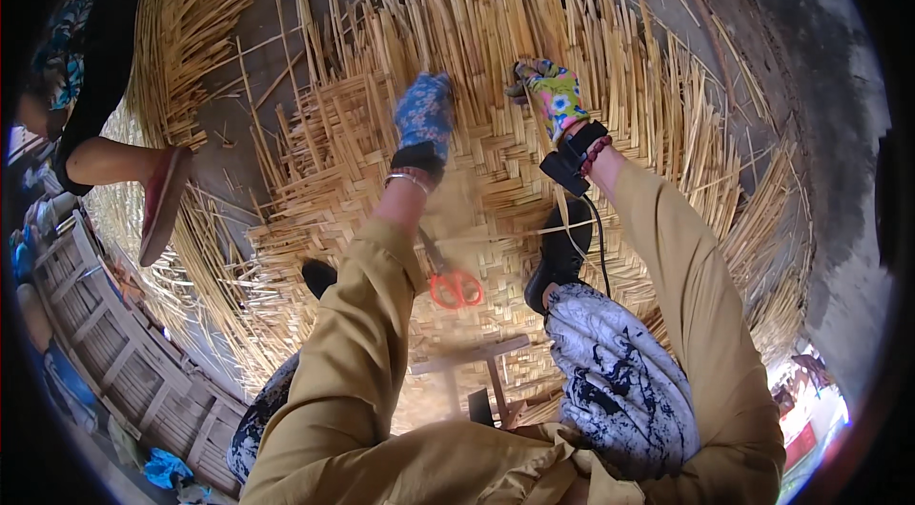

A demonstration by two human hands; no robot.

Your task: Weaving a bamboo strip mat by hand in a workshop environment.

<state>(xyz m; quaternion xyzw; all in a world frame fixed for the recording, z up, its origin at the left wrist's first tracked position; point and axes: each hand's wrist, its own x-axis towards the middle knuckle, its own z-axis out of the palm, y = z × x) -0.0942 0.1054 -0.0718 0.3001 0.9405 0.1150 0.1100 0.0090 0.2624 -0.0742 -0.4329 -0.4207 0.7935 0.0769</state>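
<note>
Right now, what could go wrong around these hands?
The red-handled scissors lie on the woven mat; the black shoe beside them might knock them. The cable below the right wrist device could snag. Narrow strips near the left hand and right hand might prick them.

Head-worn, the fisheye camera looks down from close above the woven mat (pixel 496 167).

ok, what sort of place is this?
Probably a small weaving workspace, maybe at a home: a part-woven mat on the floor, loose stalks at upper left, red-handled scissors lying on the mat.
</note>
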